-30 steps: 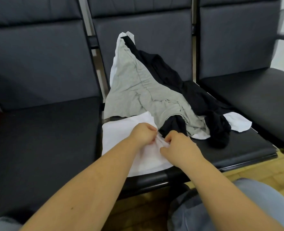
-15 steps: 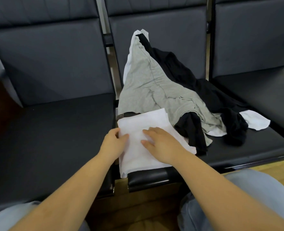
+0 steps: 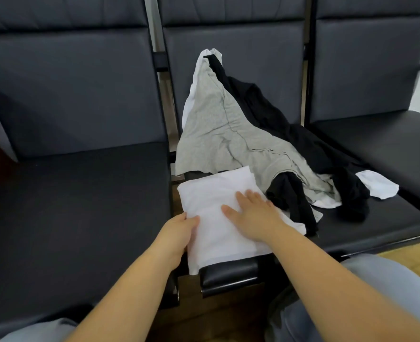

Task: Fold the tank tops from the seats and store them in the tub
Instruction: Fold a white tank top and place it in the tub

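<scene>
At frame centre, the flat right hand (image 3: pixel 254 218) now smooths the folded white cotton tank top (image 3: pixel 216 201), no longer pinched; the left hand (image 3: pixel 177 233) grips its edge, ready for storing.

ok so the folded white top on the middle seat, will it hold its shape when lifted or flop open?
The white top is thin cloth, so it will probably sag and unfold unless supported from below. It looks light: the right hand lies flat on it, the left hand holds its edge. Its near corner already droops off the seat, so on that smooth surface it may slide.
</scene>
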`<move>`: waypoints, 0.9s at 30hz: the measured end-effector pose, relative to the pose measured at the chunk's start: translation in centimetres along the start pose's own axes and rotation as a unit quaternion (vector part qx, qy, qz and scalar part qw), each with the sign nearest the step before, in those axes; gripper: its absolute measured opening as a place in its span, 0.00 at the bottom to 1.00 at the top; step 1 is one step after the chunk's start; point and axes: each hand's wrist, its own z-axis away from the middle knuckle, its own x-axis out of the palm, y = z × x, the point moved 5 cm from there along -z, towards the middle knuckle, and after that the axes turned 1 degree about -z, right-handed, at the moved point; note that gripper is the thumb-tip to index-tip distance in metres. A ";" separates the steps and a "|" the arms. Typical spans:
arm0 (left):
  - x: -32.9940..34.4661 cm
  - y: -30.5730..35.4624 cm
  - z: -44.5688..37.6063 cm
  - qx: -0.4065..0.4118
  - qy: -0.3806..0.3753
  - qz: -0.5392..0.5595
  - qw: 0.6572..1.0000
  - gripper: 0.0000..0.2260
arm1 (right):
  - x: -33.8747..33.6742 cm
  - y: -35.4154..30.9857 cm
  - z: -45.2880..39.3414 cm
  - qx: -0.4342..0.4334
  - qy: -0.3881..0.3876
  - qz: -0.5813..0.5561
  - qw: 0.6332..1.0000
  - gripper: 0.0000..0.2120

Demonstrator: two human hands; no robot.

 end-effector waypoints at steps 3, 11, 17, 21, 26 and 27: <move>-0.4 0.0 0.0 0.010 0.014 -0.017 1.000 0.15 | -0.9 0.7 -0.2 0.048 0.029 -0.016 0.998 0.36; -0.3 0.3 0.5 0.012 0.058 0.067 0.996 0.16 | -2.7 3.1 -0.2 0.159 0.088 -0.128 0.975 0.35; -0.4 1.0 1.1 0.009 0.031 0.091 0.995 0.13 | -3.2 3.7 0.4 0.167 0.042 -0.206 0.963 0.26; -0.4 0.7 1.1 -0.035 0.004 0.087 0.996 0.13 | -3.8 3.2 0.9 0.123 0.041 -0.251 0.959 0.17; -0.4 0.9 1.0 -0.016 -0.008 0.061 0.998 0.14 | -4.5 2.4 1.6 0.055 0.065 -0.315 0.945 0.08; -0.4 1.0 1.0 0.004 -0.011 0.039 0.999 0.15 | -4.6 2.4 1.6 0.051 0.066 -0.327 0.941 0.07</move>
